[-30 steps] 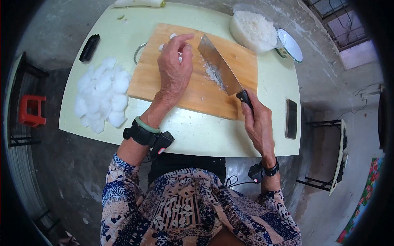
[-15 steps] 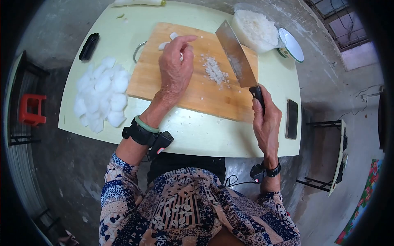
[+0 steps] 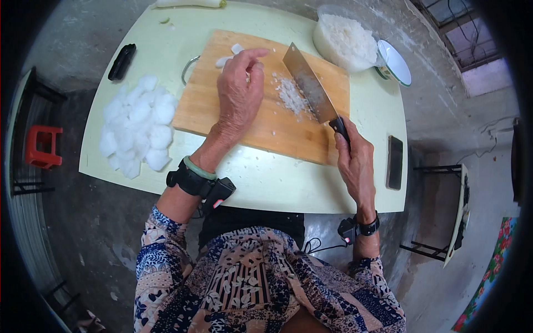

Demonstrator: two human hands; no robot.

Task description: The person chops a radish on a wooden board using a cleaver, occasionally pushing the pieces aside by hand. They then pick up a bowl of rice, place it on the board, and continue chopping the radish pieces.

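My right hand (image 3: 354, 161) is closed round the black handle of a cleaver (image 3: 308, 83), whose wide blade points up and left over the wooden board (image 3: 261, 130). Beside the blade, on its left, lies a small heap of chopped white bits (image 3: 291, 95). My left hand (image 3: 241, 86) hovers at or rests on the board, left of the heap, with fingers bent; what is under them is hidden. White pieces (image 3: 224, 61) show just past its fingers. A pile of thin white slices (image 3: 139, 125) lies on the table left of the board.
On the pale table (image 3: 250, 183) stand a clear bowl of white shreds (image 3: 347, 41) and an enamel bowl (image 3: 395, 62) at the back right. A phone (image 3: 395, 162) lies right, a black object (image 3: 121, 62) left, a white radish (image 3: 189, 3) at the back. A red stool (image 3: 43, 146) stands beyond.
The cleaver has moved left and down, closer to the chopped bits, with my right hand following a little leftward. My left hand has barely moved.
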